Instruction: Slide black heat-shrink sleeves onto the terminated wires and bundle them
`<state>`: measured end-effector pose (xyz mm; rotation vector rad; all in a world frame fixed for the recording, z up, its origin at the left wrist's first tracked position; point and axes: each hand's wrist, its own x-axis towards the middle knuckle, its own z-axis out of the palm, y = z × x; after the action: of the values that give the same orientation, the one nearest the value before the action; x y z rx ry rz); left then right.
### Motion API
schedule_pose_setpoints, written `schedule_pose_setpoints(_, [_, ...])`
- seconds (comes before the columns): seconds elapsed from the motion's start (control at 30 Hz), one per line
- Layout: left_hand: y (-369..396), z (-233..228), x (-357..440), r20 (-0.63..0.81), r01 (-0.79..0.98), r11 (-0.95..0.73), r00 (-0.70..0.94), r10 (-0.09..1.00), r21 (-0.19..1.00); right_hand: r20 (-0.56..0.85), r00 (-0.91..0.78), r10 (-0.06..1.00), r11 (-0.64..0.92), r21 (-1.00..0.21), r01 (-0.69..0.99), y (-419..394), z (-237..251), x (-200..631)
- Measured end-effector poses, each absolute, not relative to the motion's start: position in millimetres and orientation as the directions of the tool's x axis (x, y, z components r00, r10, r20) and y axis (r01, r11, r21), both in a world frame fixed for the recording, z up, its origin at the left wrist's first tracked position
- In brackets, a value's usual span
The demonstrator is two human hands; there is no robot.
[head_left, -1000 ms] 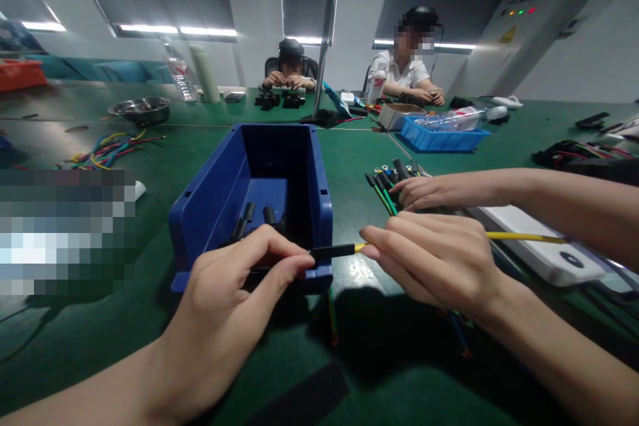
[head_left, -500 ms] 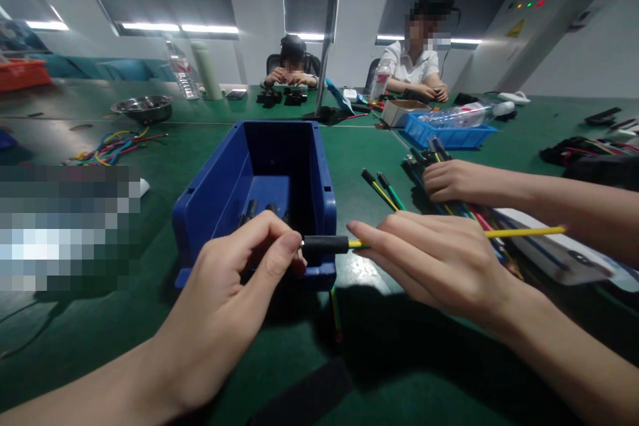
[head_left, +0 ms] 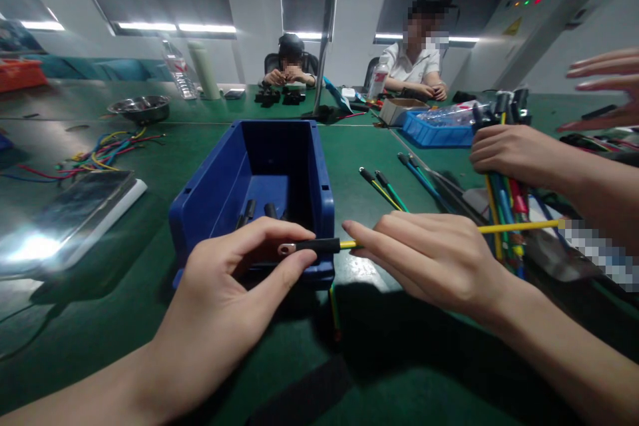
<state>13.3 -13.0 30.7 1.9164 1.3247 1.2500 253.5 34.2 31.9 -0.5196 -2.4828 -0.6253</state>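
Observation:
My left hand [head_left: 224, 296] pinches a short black sleeve [head_left: 327, 245] between thumb and forefinger. A metal ring terminal [head_left: 286, 249] sticks out of the sleeve's left end. From the other end runs a yellow wire [head_left: 519, 227], held level in the closed fingers of my right hand [head_left: 434, 259]. Both hands are above the table, in front of the blue bin [head_left: 210, 190]. Several black sleeves [head_left: 250, 210] lie inside that bin, partly hidden by my left hand.
To the right, a co-worker's hand [head_left: 514, 156] grips a bundle of coloured wires [head_left: 506, 213]; another hand [head_left: 609, 90] is raised behind it. Finished-looking wires [head_left: 382, 188] lie beside the bin. At left are a phone [head_left: 94, 196], loose wires [head_left: 107, 146] and a metal bowl [head_left: 142, 108].
My left fingers have shifted right along the sleeve, and the ring terminal now shows. The co-worker's hand has lifted the wire bundle rightward and upright. Another hand has appeared at the right edge.

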Motion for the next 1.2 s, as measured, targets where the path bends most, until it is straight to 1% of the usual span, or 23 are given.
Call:
schedule_pose_setpoints(0.23, [-13.8,29.8,12.0,0.427,0.479,-0.42,0.101,0.899,0.771,0.566,-0.79,0.236,0.815,0.327,0.478,35.3,32.8,253.6])
schedule_pose_setpoints(0.37, [-13.0,32.2,13.4,0.419,0.431,-0.42,0.104,0.902,0.799,0.571,-0.785,0.241,0.809,0.328,0.487,35.4,32.3,254.7])
schedule_pose_setpoints(0.57, [-13.4,34.9,16.3,0.428,0.404,-0.405,0.036,0.903,0.82,0.574,-0.784,0.237,0.818,0.318,0.48,34.4,32.1,255.4])
schedule_pose_setpoints(0.73, [-14.5,35.5,15.6,0.426,0.382,-0.399,0.018,0.905,0.833,0.555,-0.787,0.268,0.826,0.289,0.485,34.5,31.6,255.1])
schedule_pose_setpoints(0.83, [-15.6,34.9,14.8,0.416,0.371,-0.391,0.014,0.909,0.842,0.55,-0.786,0.281,0.818,0.292,0.496,34.3,32.7,254.8])
schedule_pose_setpoints(1.2, [-13.3,33.8,14.8,0.439,0.389,-0.403,-0.003,0.899,0.828,0.553,-0.78,0.293,0.795,0.312,0.519,32.2,34.8,255.5])
